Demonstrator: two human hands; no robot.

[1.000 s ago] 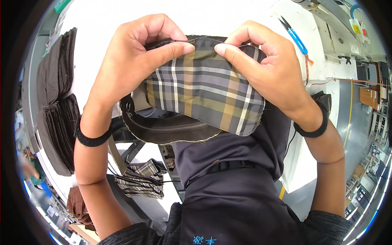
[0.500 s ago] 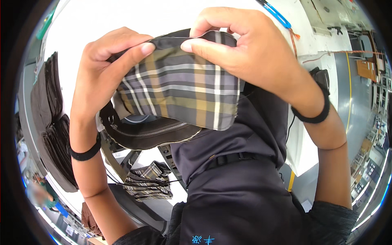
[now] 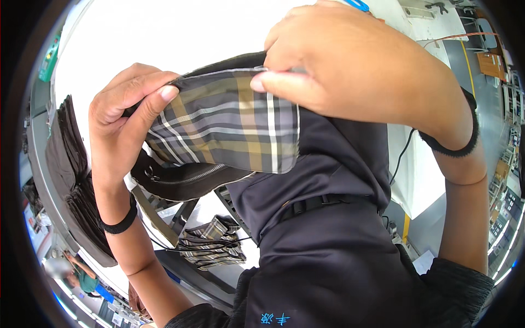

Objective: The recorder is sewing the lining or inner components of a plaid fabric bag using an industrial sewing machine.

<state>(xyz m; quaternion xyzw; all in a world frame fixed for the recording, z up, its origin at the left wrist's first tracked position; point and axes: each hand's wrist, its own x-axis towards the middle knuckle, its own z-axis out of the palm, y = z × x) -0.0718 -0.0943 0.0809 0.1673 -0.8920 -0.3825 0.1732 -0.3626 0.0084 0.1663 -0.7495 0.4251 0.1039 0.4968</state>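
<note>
My left hand [image 3: 120, 117] pinches the upper left edge of a grey, olive and white plaid fabric piece [image 3: 213, 126]. My right hand [image 3: 342, 65] grips that same upper edge farther right, thumb on the plaid side and fingers curled above it. Dark brown fabric shows behind the top edge. Below the plaid hangs a curved dark brown piece [image 3: 180, 183] with a metal zipper, attached or lying against it; I cannot tell which. Blue-handled snips [image 3: 358, 5] lie at the top, partly out of view.
A white worktop [image 3: 180, 35] spans the top. Stacked dark brown cloth pieces [image 3: 74, 186] line the left side; folded plaid pieces [image 3: 210, 243] sit on a lower surface. Wires hang near both sides of my apron. Another person [image 3: 87, 281] is at the lower left, and an aisle runs at right.
My left hand has moved left and lower. My right hand has risen and turned, showing more of its back. The plaid piece has shifted left with them, its top edge now slanting.
</note>
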